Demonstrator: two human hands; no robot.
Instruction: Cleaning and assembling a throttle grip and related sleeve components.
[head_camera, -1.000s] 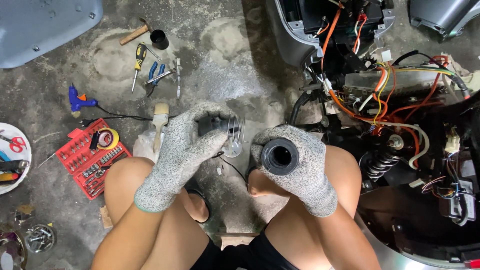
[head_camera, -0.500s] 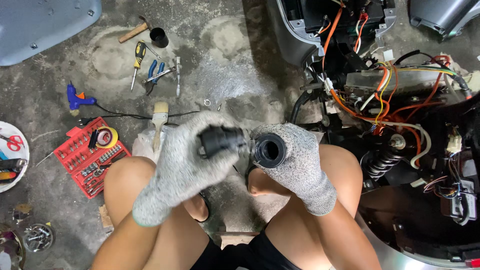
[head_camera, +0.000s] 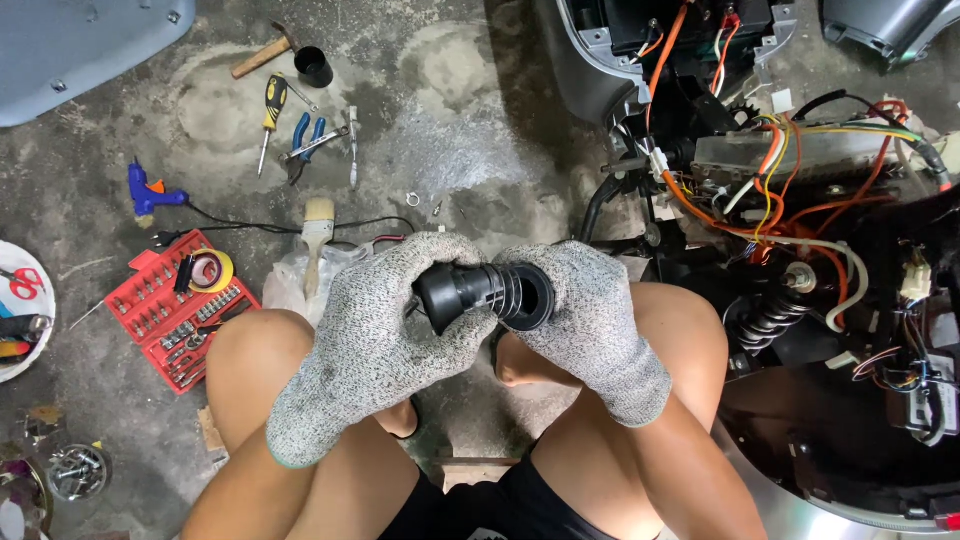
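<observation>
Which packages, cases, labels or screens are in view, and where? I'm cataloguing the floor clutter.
Red socket case: on the floor left of the knees, open, rectangular, rows of metal bits.
Clear plastic bag: crumpled beside the case, under a paintbrush.
No screens or signs can be made out.

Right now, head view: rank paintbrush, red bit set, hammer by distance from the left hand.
From the left hand:
1. Paintbrush, just up-left of it on the floor.
2. Red bit set, further left.
3. Hammer, far up, near the top edge.
</observation>
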